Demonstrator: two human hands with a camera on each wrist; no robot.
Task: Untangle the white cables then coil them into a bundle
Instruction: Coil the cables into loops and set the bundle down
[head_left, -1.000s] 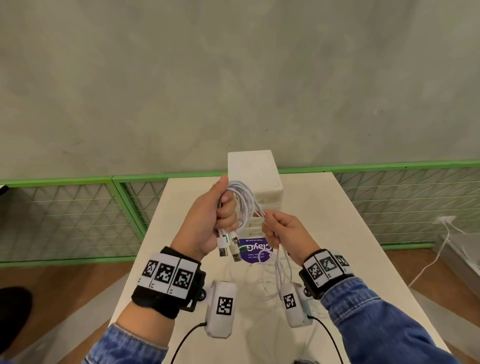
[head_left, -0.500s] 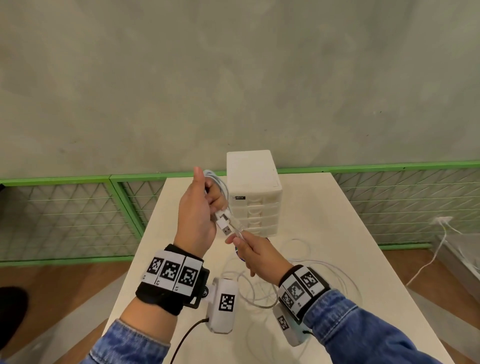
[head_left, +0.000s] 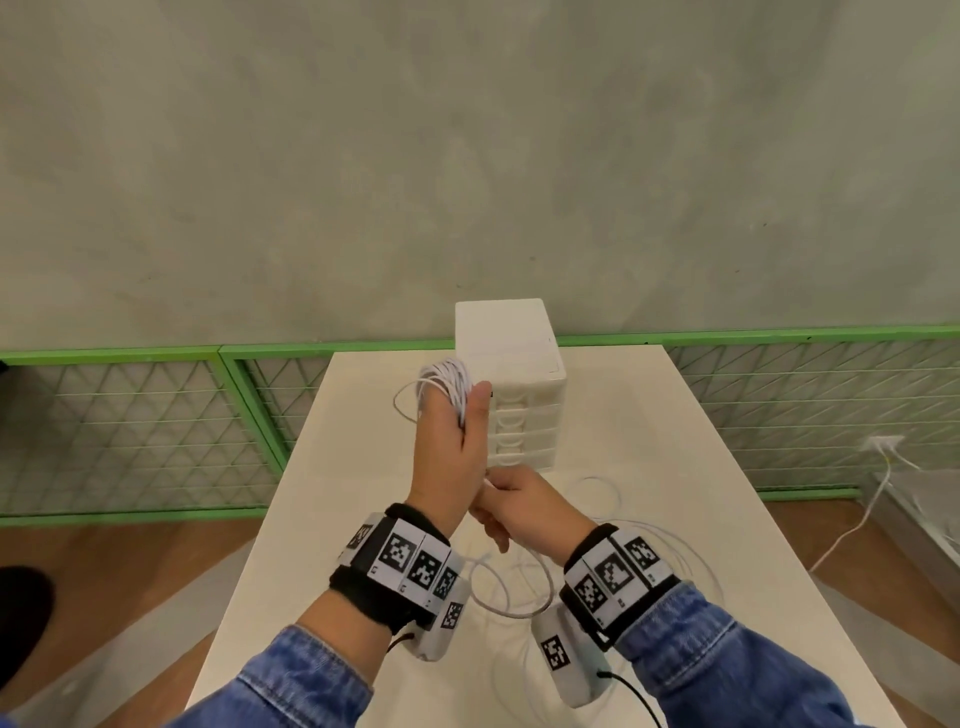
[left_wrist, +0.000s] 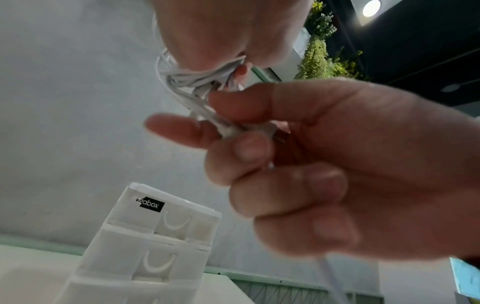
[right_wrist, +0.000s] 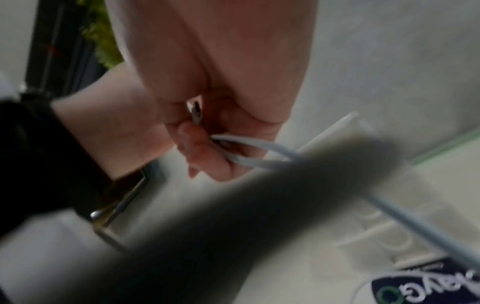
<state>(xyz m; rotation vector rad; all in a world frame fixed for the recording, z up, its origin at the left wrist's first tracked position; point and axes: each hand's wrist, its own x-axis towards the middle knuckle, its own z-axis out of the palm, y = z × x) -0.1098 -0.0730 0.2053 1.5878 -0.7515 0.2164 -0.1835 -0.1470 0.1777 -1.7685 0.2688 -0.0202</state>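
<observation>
Since half a second ago the left hand (head_left: 451, 457) has risen and turned upright in front of the drawer box (head_left: 511, 384), and the right hand (head_left: 524, 506) has moved in against its heel. The left-hand fingers (left_wrist: 241, 100) curl round a coil of white cables (head_left: 447, 384) wound over the hand, with thumb and forefinger pinching the plug ends against the turns, as the left wrist view shows. The right-hand fingers (right_wrist: 205, 156) are curled narrowly on a run of the same cable just below, feeding it up.

Outward from there, the rest of the white cables lies in loose overlapping loops (head_left: 511, 587) on the worktop (head_left: 649, 415), on the near side of the drawer box.

The risks, as I judge them: the crossing loops on the worktop may draw tight into a knot as the slack is pulled up. The trailing cable may also snag a wrist camera (head_left: 569, 660) or its black lead. If the left grip eases, the stacked turns could slide off the fingertips and spring apart.
</observation>
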